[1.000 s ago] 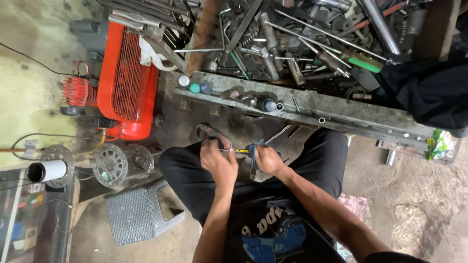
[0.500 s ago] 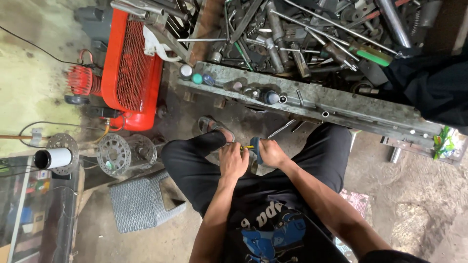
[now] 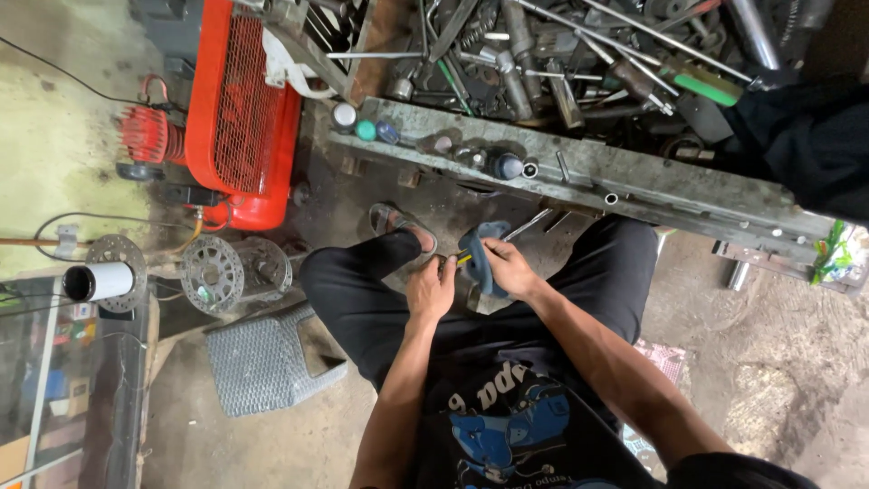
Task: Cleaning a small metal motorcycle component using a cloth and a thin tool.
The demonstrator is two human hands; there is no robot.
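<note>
My left hand (image 3: 431, 288) and my right hand (image 3: 507, 267) meet between my knees, above my black trousers. A small blue-grey part (image 3: 477, 256) is gripped in my right hand. My left hand pinches a small tool with a yellow tip (image 3: 460, 261) against that part. What the tool touches is hidden by my fingers. A sandalled foot (image 3: 403, 226) rests on the dirty floor just beyond my hands.
A long grey metal bench rail (image 3: 634, 186) runs across ahead, with caps and small cans on it and a heap of metal tools (image 3: 543, 54) behind. A red compressor (image 3: 240, 109) stands at left, brake discs (image 3: 213, 272) and a grey plastic stool (image 3: 258, 362) below it.
The view has shifted slightly. My hands stay together at the small part, with the right hand turning it a little; nothing was let go.
</note>
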